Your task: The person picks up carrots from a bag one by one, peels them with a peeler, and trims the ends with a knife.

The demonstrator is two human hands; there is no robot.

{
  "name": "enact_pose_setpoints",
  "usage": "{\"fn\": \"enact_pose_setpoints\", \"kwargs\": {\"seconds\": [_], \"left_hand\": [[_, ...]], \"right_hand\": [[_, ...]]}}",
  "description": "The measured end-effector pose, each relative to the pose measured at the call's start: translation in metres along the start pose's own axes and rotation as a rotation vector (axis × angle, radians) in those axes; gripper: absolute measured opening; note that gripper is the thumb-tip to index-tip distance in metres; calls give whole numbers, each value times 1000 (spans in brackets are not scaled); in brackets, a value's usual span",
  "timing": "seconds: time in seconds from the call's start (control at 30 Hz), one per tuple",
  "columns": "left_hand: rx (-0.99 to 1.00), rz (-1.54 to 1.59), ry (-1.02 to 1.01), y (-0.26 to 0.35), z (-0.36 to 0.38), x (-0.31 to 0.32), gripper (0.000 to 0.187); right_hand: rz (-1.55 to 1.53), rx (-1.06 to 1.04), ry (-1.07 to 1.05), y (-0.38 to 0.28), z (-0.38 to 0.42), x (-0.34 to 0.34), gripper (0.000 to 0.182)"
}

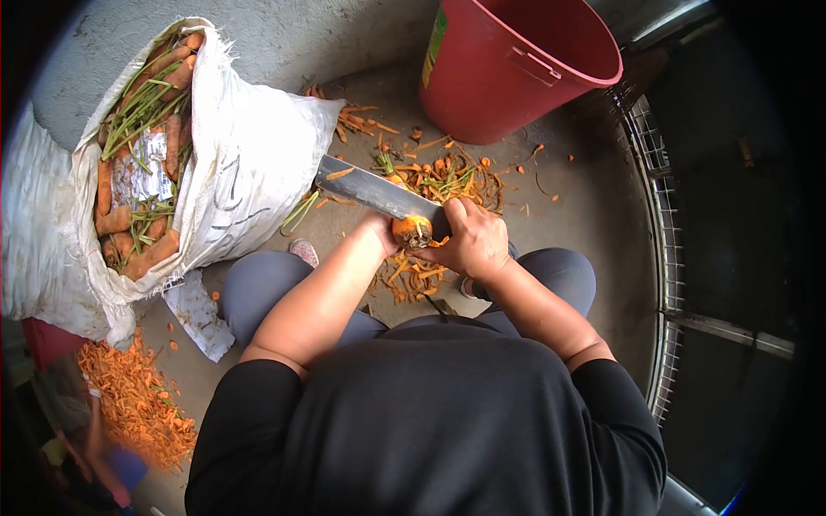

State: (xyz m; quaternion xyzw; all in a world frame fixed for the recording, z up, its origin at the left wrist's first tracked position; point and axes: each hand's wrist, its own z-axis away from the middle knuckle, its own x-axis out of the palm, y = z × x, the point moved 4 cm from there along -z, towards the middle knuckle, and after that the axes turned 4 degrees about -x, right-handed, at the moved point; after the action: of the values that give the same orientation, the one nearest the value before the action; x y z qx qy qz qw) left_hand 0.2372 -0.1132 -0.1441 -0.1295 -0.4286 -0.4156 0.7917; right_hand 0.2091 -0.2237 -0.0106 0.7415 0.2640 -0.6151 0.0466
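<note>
A carrot (411,230) with a dark, dirty top end is held in my left hand (381,234), its fingers mostly hidden under it. My right hand (478,236) is closed around the handle end of a large knife (379,191). The wide grey blade points to the upper left and lies against the carrot, with a strip of peel on its flat near the tip. Orange peelings (452,179) and green stems are scattered on the floor beyond and beneath my hands.
An open white sack (249,163) of carrots (175,82) leans at the left. A red bucket (490,86) stands at the upper right. A larger peel heap (138,400) lies lower left, beside another person's arm (99,439). Metal mesh (667,224) runs along the right.
</note>
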Motion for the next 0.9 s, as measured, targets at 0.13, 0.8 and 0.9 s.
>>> {"fn": "enact_pose_setpoints", "kwargs": {"seconds": [0.13,0.8,0.9], "left_hand": [[-124,-32,-6,8,7,8,50],[144,-1432,-173,26,54,62,61],[569,-1421,-231,23,42,54,54]], "right_hand": [[-88,-55,42,2,-3,-3,56],[-1079,445,-301,89,16,16,63],[-726,323,-133,81,12,16,70]]}}
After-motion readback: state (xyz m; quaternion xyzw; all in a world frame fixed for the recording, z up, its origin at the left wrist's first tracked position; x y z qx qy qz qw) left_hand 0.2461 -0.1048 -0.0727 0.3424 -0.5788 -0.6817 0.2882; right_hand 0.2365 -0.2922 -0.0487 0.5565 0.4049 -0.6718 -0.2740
